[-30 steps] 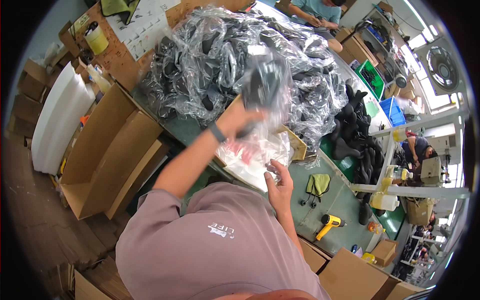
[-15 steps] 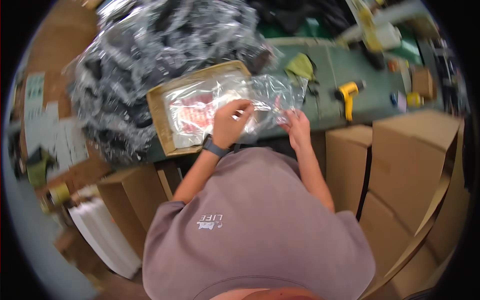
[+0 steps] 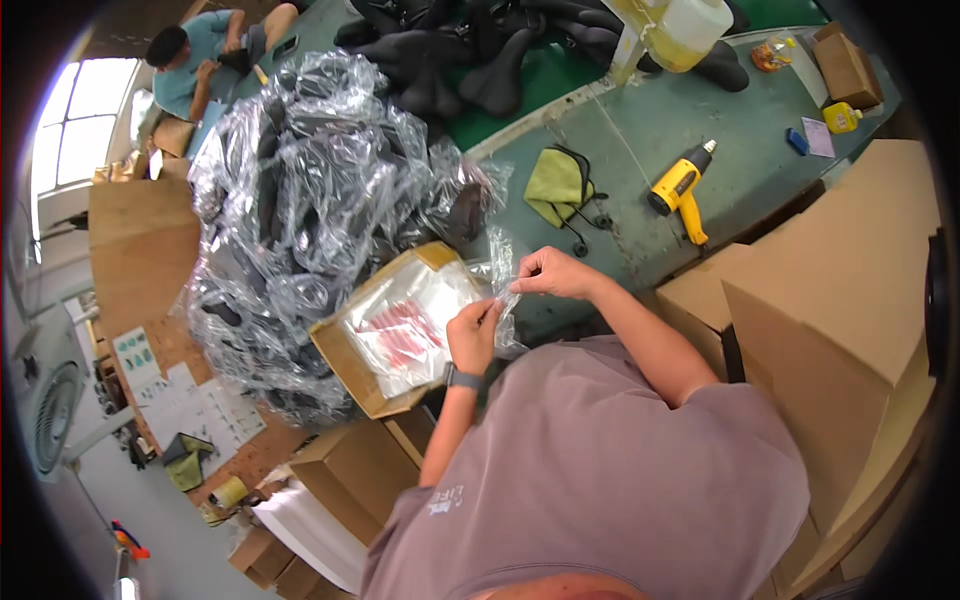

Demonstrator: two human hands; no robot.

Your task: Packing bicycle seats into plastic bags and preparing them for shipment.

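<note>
My left hand [image 3: 473, 335], a dark watch on its wrist, pinches the lower part of a clear plastic bag [image 3: 502, 258] with thumb and fingertips. Close to it, my right hand [image 3: 553, 275] has its fingers pressed together on the bag's edge. The bag looks thin and crumpled between them, and I cannot make out anything inside. Just left of my hands, a shallow open cardboard box [image 3: 352, 376] sits tilted at the table edge. Flat clear bags with red print [image 3: 400, 335] lie in it.
A big heap of plastic-wrapped dark saddles [image 3: 310, 190] fills the left. Bare black saddles [image 3: 495, 75] lie beyond. A yellow heat gun [image 3: 682, 188] and green cloth pouch [image 3: 556, 186] rest on the table. Cartons [image 3: 820, 300] stand right. Another person [image 3: 190, 85] sits far left.
My view has swung, so the table appears turned. My right hand has come closer to my left, and the bag, spread out before, is now gathered between my fingers.
</note>
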